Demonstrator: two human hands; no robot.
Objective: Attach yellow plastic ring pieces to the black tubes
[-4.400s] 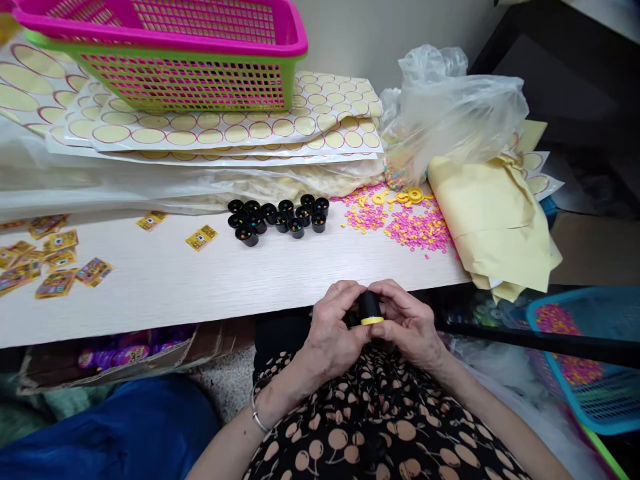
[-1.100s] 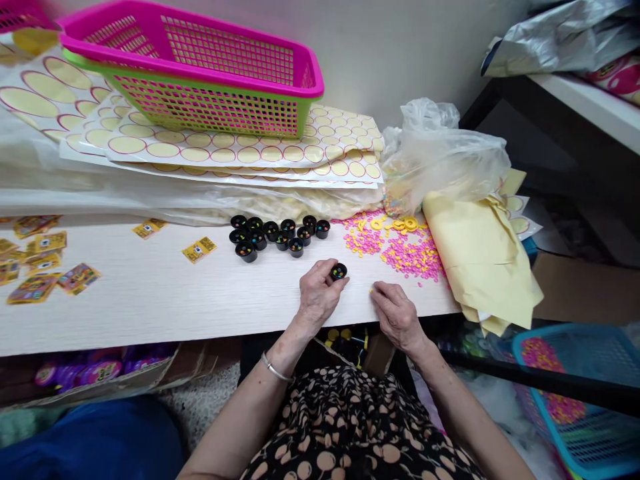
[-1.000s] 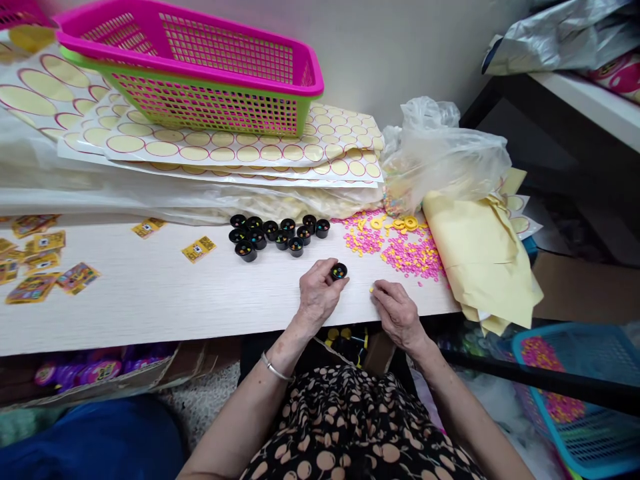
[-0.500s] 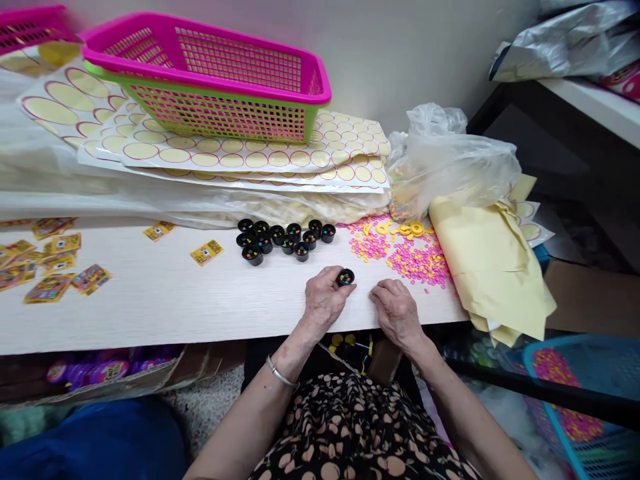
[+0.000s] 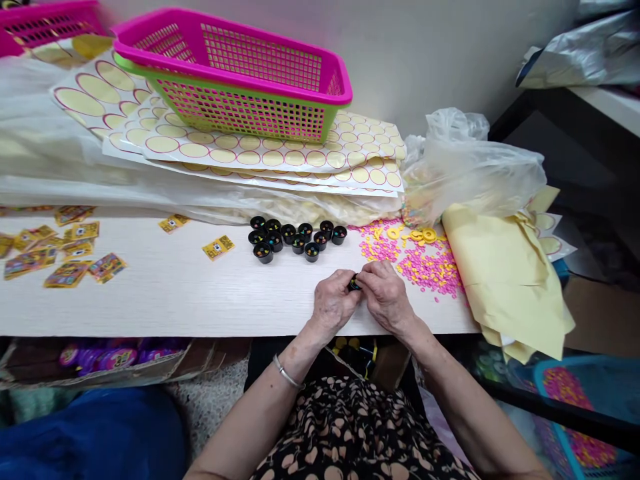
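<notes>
My left hand and my right hand meet over the near edge of the white table. Between their fingertips sits a small black cup, mostly hidden; both hands are closed on it. Just beyond stands a cluster of several black cups with coloured bits inside. A spread of pink and yellow beads lies to the right of my hands, with a few yellow rings at its far side.
A pink-and-green basket rests on stacked sticker sheets at the back. Yellow printed labels lie scattered left. A clear plastic bag and yellow paper sit right. A blue basket with pink beads stands below right.
My right hand moved left from the table beside the cup and joined my left hand on the cup. The camera view shifted slightly left.
</notes>
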